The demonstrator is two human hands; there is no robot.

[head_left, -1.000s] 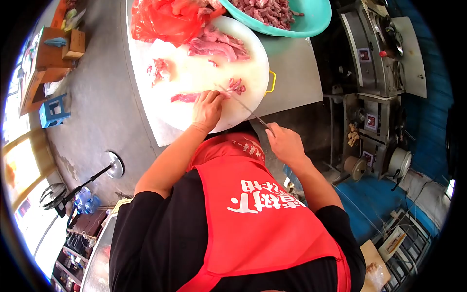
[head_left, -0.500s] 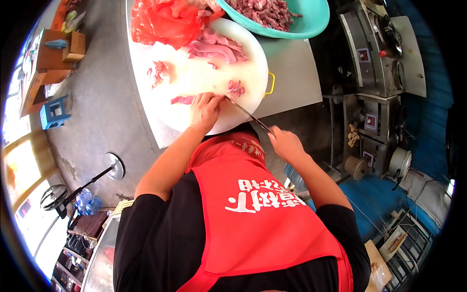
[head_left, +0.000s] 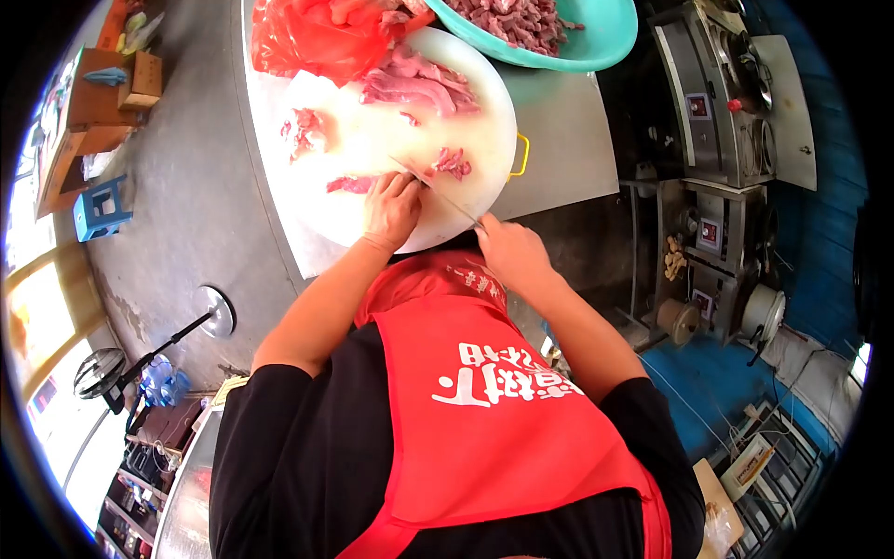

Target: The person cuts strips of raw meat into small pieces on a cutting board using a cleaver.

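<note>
Right hand [head_left: 514, 253], gripping knife [head_left: 452, 203], moved toward board [head_left: 489, 168]; left hand [head_left: 391, 207] pins meat [head_left: 347, 184]; apron [head_left: 503, 456] shows white characters [head_left: 514, 384].

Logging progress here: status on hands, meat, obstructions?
Right hand grips knife. Left hand on meat strip. Small meat pieces beside knife; no obstruction seen.

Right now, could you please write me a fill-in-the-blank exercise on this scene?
The right hand holds a ____.
The left hand rests on a strip of meat on a round board coloured ____.
In the picture, the red bag lies to the ____ of the turquoise bowl.
The board's handle is coloured ____.

Missing words: knife, white, left, yellow.
</note>
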